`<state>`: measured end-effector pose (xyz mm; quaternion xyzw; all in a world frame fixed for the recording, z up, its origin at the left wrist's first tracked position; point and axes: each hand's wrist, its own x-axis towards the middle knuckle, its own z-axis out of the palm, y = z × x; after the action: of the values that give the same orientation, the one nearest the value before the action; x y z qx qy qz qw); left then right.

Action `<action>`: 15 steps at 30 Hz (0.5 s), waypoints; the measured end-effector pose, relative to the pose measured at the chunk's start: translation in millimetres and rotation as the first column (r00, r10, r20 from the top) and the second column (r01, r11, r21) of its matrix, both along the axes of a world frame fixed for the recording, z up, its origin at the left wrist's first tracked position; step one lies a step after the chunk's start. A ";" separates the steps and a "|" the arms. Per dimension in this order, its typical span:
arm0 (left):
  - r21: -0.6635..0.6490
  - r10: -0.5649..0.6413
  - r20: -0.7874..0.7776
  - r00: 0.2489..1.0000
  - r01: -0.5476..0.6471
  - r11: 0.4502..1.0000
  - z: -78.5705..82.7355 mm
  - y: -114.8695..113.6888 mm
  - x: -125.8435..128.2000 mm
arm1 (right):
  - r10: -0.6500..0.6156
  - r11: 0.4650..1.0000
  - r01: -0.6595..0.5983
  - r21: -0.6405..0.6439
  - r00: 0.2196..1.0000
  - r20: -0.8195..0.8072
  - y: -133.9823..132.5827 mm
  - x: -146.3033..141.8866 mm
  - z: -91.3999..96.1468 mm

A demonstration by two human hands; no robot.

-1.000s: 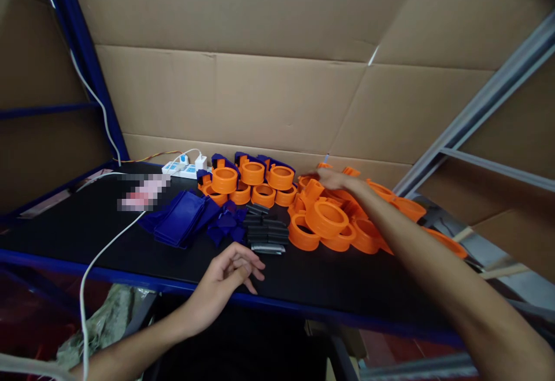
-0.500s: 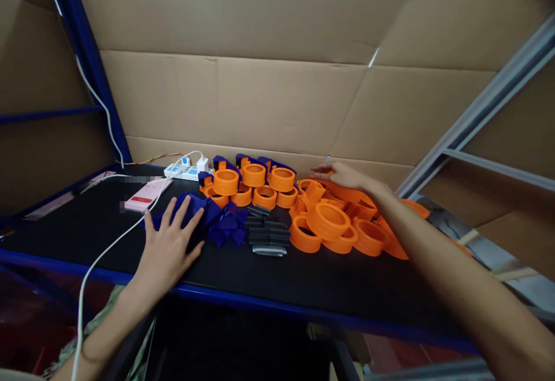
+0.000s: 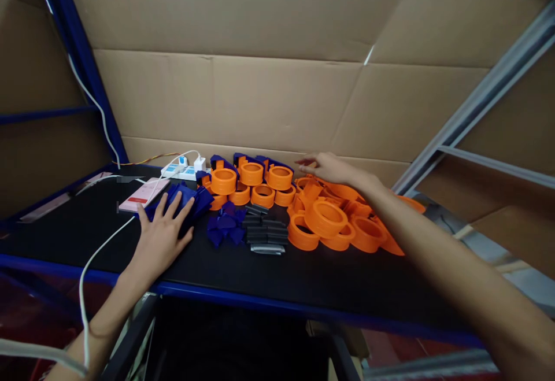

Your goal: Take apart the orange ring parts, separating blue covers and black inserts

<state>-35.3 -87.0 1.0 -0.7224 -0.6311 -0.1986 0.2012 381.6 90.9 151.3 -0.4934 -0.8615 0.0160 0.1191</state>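
My left hand (image 3: 162,233) lies flat with fingers spread on a stack of blue plastic plates (image 3: 185,198) on the black tabletop (image 3: 303,277). My right hand (image 3: 332,167) reaches far back, fingers stretched out and holding nothing, hovering over the rear of a pile of orange plastic rings (image 3: 327,219). More orange rings with blue pieces (image 3: 251,176) stand in rows at the back. Small blue parts (image 3: 225,225) and a stack of black flat pieces (image 3: 264,233) lie between my hands.
A pink phone (image 3: 143,193) lies left of the blue plates, with a white cable (image 3: 102,248) running off the front edge. A white power strip (image 3: 182,170) sits at the back. Cardboard walls (image 3: 260,97) enclose the bench; a grey metal frame (image 3: 477,115) stands on the right.
My left hand moved from the front edge near the black pieces leftward onto the blue plates and pushed them left. My right hand lifted slightly and drew back over the orange pile.
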 end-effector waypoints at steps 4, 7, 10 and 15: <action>0.085 -0.020 0.015 1.000 0.018 0.996 4.8 -4.2 5.6 | 0.056 0.998 -0.056 -0.017 0.998 0.030 10.6 -32.1 -12.0; 0.116 -0.060 0.020 0.998 0.058 0.992 7.5 -5.7 9.5 | 0.083 0.996 -0.081 -0.039 0.996 0.044 18.9 -47.5 -20.3; 0.142 -0.125 0.035 0.992 0.119 0.983 8.6 -7.3 11.7 | 0.087 0.995 -0.084 -0.045 0.995 0.054 22.1 -55.3 -23.0; 0.246 -0.287 0.095 0.953 0.257 0.935 12.6 -11.9 12.8 | 0.041 0.998 -0.043 0.046 0.998 0.045 17.2 -57.7 -22.0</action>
<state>-22.5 -98.9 13.6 -0.7601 -0.5094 -0.3427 0.2128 323.8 108.1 129.3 -0.4723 -0.8743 -0.0126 0.1110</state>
